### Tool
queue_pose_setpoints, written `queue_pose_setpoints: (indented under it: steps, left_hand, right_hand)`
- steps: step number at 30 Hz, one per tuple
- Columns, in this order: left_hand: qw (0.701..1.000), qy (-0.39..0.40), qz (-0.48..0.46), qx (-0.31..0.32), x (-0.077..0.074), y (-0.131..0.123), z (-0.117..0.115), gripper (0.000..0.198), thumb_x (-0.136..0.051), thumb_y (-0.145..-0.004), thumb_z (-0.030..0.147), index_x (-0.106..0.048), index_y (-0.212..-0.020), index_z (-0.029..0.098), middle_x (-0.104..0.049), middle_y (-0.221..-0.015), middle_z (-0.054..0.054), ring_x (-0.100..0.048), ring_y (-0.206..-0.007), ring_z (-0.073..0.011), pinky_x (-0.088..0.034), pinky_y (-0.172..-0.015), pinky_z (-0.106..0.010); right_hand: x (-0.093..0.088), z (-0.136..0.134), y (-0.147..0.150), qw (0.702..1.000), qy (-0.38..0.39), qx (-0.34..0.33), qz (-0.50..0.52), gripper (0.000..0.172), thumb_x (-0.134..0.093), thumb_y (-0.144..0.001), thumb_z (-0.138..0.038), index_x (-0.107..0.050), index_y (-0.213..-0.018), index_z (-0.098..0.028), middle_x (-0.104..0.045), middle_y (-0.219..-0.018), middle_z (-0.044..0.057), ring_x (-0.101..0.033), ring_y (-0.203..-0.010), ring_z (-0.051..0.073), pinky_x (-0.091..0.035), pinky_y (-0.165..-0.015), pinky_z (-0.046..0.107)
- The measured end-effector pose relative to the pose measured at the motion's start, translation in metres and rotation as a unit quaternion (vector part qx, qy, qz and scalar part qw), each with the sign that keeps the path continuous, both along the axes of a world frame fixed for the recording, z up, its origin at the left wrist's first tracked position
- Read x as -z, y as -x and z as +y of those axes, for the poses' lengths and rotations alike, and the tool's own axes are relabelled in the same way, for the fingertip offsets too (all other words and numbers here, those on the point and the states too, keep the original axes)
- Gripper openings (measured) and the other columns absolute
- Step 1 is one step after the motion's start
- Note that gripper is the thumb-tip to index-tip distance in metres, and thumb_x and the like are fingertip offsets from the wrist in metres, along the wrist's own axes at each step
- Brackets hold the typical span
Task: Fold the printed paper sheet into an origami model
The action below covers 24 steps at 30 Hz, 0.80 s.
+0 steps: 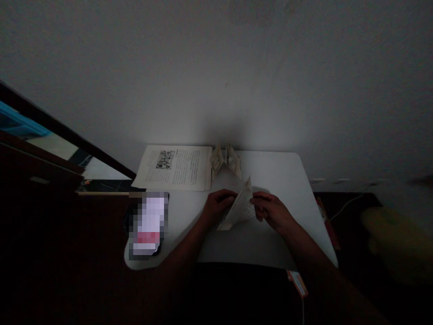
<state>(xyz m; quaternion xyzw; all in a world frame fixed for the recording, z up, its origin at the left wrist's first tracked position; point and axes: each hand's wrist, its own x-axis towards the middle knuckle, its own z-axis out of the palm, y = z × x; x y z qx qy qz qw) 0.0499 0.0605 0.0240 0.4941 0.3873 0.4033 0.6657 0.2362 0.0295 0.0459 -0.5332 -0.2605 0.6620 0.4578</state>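
The folded paper point(237, 206) tilts between both hands point(216, 206) point(272, 210), seemingly pinched by each.

A plain grey wall point(162, 72) fills the upper part of the view, with a faintly blotchy patch point(252, 12) near the top edge. The light is dim, and a soft shadow point(225, 124) falls on the wall just above the desk point(282, 174), a white top with rounded corners set against it. At left, a dark bar point(71, 133) slants down beside a blue item point(22, 119). The floor point(50, 280) is deep reddish brown, fading nearly to black; at right sits a blurred yellowish shape point(395, 241).
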Motion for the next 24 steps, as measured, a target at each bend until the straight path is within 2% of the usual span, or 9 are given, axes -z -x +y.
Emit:
queue_pose_setpoints:
  steps: [5,16,24]
  left_hand:
    - [1.000,-0.015,0.008,-0.003,-0.0037,0.0001,0.0006,0.018,-0.064,-0.069,0.026,-0.068,-0.081,0.013,-0.067,-0.076,-0.003,-0.060,-0.072,-0.0156,-0.045,-0.071,-0.027]
    - [0.999,-0.022,0.039,-0.011,-0.0011,-0.0005,0.0018,0.018,-0.065,-0.068,0.024,-0.067,-0.083,0.013,-0.066,-0.076,-0.002,-0.060,-0.071,-0.0138,-0.044,-0.069,-0.025]
    - [0.997,-0.014,0.072,0.037,-0.0070,-0.0027,0.0027,0.032,-0.070,-0.064,0.027,-0.063,-0.091,0.010,-0.064,-0.079,-0.004,-0.060,-0.064,-0.0119,-0.045,-0.059,-0.022]
  right_hand:
    - [0.0033,0.0002,-0.0023,0.999,-0.012,0.032,0.023,0.024,-0.073,-0.059,-0.023,-0.060,-0.077,-0.016,-0.043,-0.036,-0.010,-0.036,-0.030,0.007,-0.030,-0.031,0.020]
    - [0.0015,-0.0010,-0.0005,0.999,-0.010,0.031,0.012,0.026,-0.073,-0.057,-0.025,-0.059,-0.077,-0.016,-0.044,-0.037,-0.009,-0.036,-0.030,0.006,-0.028,-0.031,0.020]
    - [0.0058,-0.0036,0.0014,0.997,-0.055,-0.008,-0.047,0.025,-0.070,-0.063,-0.029,-0.060,-0.081,-0.014,-0.046,-0.037,-0.009,-0.037,-0.030,0.007,-0.031,-0.031,0.020]
